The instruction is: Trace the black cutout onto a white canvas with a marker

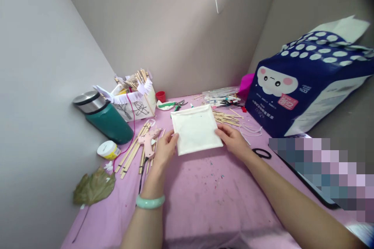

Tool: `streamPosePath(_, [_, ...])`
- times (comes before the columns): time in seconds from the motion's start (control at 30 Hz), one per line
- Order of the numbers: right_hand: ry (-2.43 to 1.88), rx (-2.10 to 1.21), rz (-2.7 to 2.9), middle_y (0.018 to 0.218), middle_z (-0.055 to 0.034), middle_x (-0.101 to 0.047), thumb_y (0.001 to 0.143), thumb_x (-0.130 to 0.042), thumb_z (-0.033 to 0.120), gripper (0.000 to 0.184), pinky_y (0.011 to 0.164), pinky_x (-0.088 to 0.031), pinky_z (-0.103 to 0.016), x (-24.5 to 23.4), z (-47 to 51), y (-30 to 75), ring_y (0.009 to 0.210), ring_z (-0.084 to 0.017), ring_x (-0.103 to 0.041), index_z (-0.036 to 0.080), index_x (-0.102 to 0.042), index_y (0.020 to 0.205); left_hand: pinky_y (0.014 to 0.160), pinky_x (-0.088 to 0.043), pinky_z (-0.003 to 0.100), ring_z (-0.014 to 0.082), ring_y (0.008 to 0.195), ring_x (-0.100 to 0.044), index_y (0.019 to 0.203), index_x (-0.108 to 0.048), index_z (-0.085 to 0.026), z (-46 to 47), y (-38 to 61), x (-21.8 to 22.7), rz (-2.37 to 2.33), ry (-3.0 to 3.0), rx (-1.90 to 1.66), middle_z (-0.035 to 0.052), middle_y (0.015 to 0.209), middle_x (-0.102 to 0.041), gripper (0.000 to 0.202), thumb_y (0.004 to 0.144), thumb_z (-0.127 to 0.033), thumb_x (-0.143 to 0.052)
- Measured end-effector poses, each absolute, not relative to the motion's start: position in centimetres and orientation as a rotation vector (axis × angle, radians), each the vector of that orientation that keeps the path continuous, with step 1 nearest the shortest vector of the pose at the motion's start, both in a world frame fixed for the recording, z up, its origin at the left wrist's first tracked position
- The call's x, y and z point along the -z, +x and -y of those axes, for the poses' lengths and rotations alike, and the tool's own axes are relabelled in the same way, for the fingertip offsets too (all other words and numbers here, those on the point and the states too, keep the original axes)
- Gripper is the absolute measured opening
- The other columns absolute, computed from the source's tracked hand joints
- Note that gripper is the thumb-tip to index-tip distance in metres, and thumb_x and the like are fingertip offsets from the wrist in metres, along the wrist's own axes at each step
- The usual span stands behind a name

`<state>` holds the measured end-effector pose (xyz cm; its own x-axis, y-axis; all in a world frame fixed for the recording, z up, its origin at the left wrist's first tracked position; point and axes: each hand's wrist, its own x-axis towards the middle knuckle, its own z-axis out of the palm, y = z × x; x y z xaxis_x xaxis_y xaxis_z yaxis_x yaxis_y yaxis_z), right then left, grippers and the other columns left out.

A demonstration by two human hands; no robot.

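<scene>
- Panel (197, 130), white, near-square: held between both hands over the pink-covered counter (198, 206).
- Left hand (167, 148): clamped on the panel's left edge.
- Right hand (232, 139): clamped on its right edge.
- Glue gun (148, 146), pink: lying on wooden sticks (130, 153), near left hand.

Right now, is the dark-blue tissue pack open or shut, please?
Open: a white sheet sticks out at the top of the dark-blue tissue pack.

1 smooth, rounded, pale green bangle (150, 202) circles the left wrist (154, 187).
</scene>
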<state>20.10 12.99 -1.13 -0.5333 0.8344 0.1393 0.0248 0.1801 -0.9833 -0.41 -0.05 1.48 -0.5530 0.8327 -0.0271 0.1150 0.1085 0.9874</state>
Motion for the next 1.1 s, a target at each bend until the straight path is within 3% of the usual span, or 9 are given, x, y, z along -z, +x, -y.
streamPosePath(0.07, [-0.785, -1.125, 1.927, 0.092, -0.0036, -0.062, 0.087, -0.053, 0.04, 0.027, 0.065, -0.04, -0.024, 1.1, -12.9, 20.2, 0.078, -0.015, -0.054, 0.018, -0.061, 0.1, 0.041, -0.034, 0.019, 0.0073, 0.044, -0.044, 0.096, -0.061, -0.017, 0.1, -0.7, -1.3, -1.848, 1.046, -1.513, -0.0043, 0.063, -0.053, 0.029, 0.077, -0.039, -0.058])
streamPosePath(0.2, [-0.827, -0.791, 2.16, 0.083, -0.004, -0.061, 0.09, -0.046, 0.034, 0.02, 0.066, -0.039, -0.027, 1.5, -12.9, 20.3, 0.074, -0.017, -0.054, 0.018, -0.057, 0.095, 0.05, -0.04, 0.02, 0.0099, 0.053, -0.051, 0.088, -0.062, -0.018, 0.1, -1.0, -1.3, -2.039, 1.157, -1.414, -0.0012, 0.069, -0.057, 0.019, 0.078, -0.032, -0.055])
streamPosePath(0.3, [-0.858, -0.693, 2.239, 0.08, -0.0043, -0.059, 0.091, -0.045, 0.035, 0.02, 0.067, -0.039, -0.029, 1.7, -13.0, 20.3, 0.073, -0.018, -0.054, 0.018, -0.055, 0.087, 0.052, -0.041, 0.021, 0.0113, 0.06, -0.054, 0.094, -0.064, -0.018, 0.1, -0.8, -1.5, -2.089, 1.225, -1.387, 0.0032, 0.085, -0.062, 0.023, 0.078, -0.031, -0.056])
streamPosePath(0.43, [-0.802, -0.689, 2.144, 0.083, -0.0045, -0.059, 0.092, -0.046, 0.037, 0.023, 0.067, -0.04, -0.028, 1.3, -12.8, 20.2, 0.074, -0.017, -0.054, 0.017, -0.057, 0.097, 0.055, -0.042, 0.021, 0.0111, 0.064, -0.052, 0.112, -0.062, -0.02, 0.4, -0.3, -2.0, -1.993, 1.297, -1.529, 0.004, 0.092, -0.061, 0.036, 0.081, -0.038, -0.058])
streamPosePath(0.6, [-0.684, -0.636, 1.909, 0.097, -0.0059, -0.059, 0.091, -0.05, 0.033, 0.031, 0.067, -0.044, -0.027, 0.4, -12.4, 19.9, 0.076, -0.015, -0.054, 0.018, -0.055, 0.118, 0.058, -0.041, 0.022, 0.0096, 0.057, -0.047, 0.133, -0.049, -0.023, 0.9, 0.4, -2.7, -1.873, 1.319, -1.775, -0.0017, 0.072, -0.054, 0.049, 0.087, -0.038, -0.054])
streamPosePath(0.7, [-0.646, -0.591, 1.813, 0.105, -0.0071, -0.059, 0.091, -0.051, 0.031, 0.039, 0.066, -0.046, -0.028, 0.2, -12.4, 19.6, 0.078, -0.015, -0.055, 0.021, -0.05, 0.129, 0.063, -0.042, 0.023, 0.0094, 0.058, -0.047, 0.128, -0.056, -0.022, 1.0, 0.5, -3.0, -1.885, 1.376, -1.842, -0.0021, 0.067, -0.051, 0.041, 0.09, -0.036, -0.05])
streamPosePath(0.83, [-0.586, -0.474, 1.809, 0.108, -0.0088, -0.061, 0.092, -0.05, 0.026, 0.034, 0.075, -0.048, -0.033, -0.2, -12.4, 19.3, 0.09, -0.019, -0.058, 0.023, -0.055, 0.125, 0.067, -0.042, 0.024, 0.0105, 0.06, -0.049, 0.121, -0.062, -0.022, 0.9, 0.6, -3.3, -1.924, 1.364, -1.861, -0.0019, 0.065, -0.052, 0.037, 0.09, -0.036, -0.05])
streamPosePath(1.1, [-0.577, -0.407, 1.858, 0.111, -0.0073, -0.063, 0.092, -0.049, 0.024, 0.032, 0.082, -0.049, -0.034, -1.0, -12.7, 19.2, 0.098, -0.02, -0.059, 0.025, -0.059, 0.122, 0.058, -0.041, 0.021, 0.0094, 0.054, -0.046, 0.113, -0.067, -0.018, 0.1, 1.2, -3.7, -1.829, 1.018, -1.962, -0.0043, 0.055, -0.048, 0.042, 0.083, -0.045, -0.058])
